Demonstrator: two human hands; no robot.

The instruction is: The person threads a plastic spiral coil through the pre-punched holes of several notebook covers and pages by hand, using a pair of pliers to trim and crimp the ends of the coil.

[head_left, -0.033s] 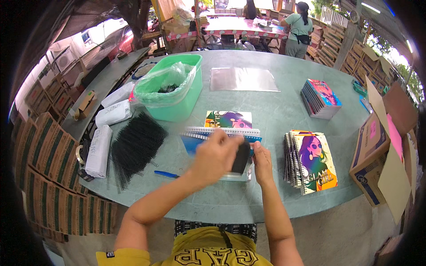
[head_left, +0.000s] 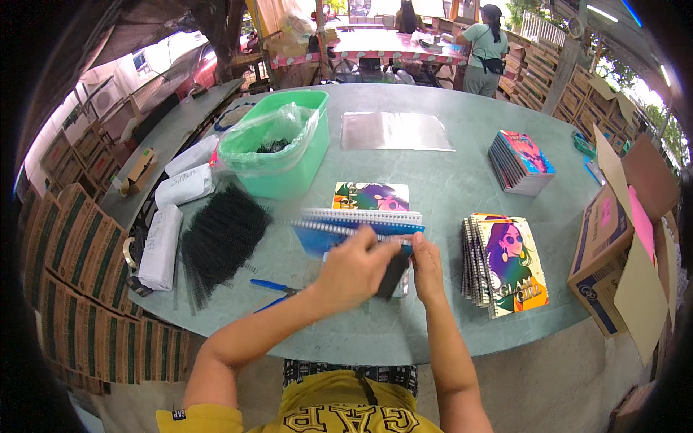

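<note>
A notebook (head_left: 312, 238) with a blue cover and a row of punched holes along its upper edge is held tilted up at the table's middle. My left hand (head_left: 354, 265) bends its fingers over that edge, smeared a little by motion. At the notebook's right end my right hand (head_left: 427, 261) grips the corner, thumb uppermost. A dark panel (head_left: 394, 276) shows below, between the hands. Just behind lies a notebook with a colourful printed cover (head_left: 372, 195). Blue-handled pliers (head_left: 268, 285) rest beside my left forearm, and a heap of black spiral coils (head_left: 224, 238) lies farther left.
A green bin (head_left: 303, 155) lined with clear plastic stands at the back left, near white wrapped rolls (head_left: 160, 249). Clear sheets (head_left: 393, 131) lie at the back. Bound notebooks (head_left: 516, 263) and another stack (head_left: 521, 162) sit right, before an open carton (head_left: 603, 238). People stand far off.
My left hand has shifted slightly down and to the right along the notebook's edge. Both handles of the pliers now show beside my forearm. My right hand stays at the corner.
</note>
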